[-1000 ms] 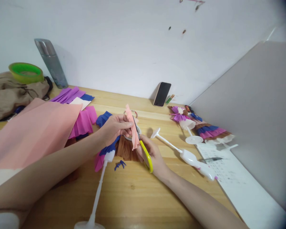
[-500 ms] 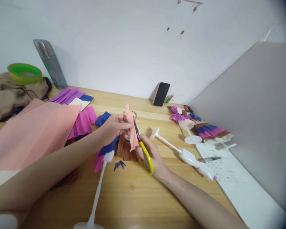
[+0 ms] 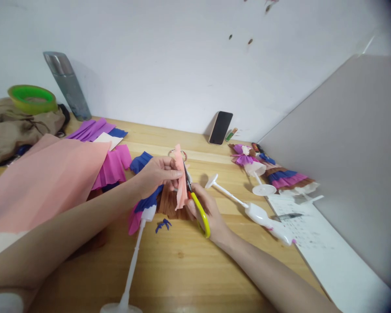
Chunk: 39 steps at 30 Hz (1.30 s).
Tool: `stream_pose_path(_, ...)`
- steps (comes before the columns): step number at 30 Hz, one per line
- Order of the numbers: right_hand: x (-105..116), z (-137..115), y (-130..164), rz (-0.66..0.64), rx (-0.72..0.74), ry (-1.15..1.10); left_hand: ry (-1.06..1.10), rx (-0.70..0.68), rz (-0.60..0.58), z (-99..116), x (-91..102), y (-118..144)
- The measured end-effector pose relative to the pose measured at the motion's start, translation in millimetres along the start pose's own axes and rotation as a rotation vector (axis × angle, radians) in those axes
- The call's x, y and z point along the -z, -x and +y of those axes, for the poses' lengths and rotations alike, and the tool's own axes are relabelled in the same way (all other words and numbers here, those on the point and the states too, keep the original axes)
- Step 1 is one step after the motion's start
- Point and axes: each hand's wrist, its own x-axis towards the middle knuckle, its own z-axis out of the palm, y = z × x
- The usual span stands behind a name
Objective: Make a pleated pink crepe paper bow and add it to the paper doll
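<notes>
Head view: left hand point(image 3: 156, 174) pinches pink crepe strip point(image 3: 181, 178); right hand point(image 3: 206, 211) clamped on scissors point(image 3: 195, 204).

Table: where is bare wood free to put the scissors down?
Bare table shows near the front edge, between the white stand and the right forearm. Another strip lies by the wall, between purple paper and phone. The left side and right corner are crowded.

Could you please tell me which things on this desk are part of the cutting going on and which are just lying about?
In use:
left hand pinching the pink paper strip
right hand working the yellow-handled scissors

Lying about:
phone
grey flask
green tape roll
large pink sheet
finished doll
</notes>
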Motion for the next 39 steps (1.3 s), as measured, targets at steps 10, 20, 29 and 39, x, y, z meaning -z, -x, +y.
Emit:
stream_pose_path(10,-1,-2,0,0.036,-0.023,0.076,0.008,0.012,0.03,1,-2.0,1)
stream_pose_path(20,-2,2,1,0.046,-0.017,0.044,0.064,0.021,-0.028,0,4.3,-1)
stream_pose_path(29,-2,3,1,0.034,-0.001,0.095,0.074,0.024,-0.079,-3,7.6,-1)
stream_pose_path(39,-1,0,2,0.012,-0.01,0.117,0.069,0.033,-0.089,-4,10.2,-2)
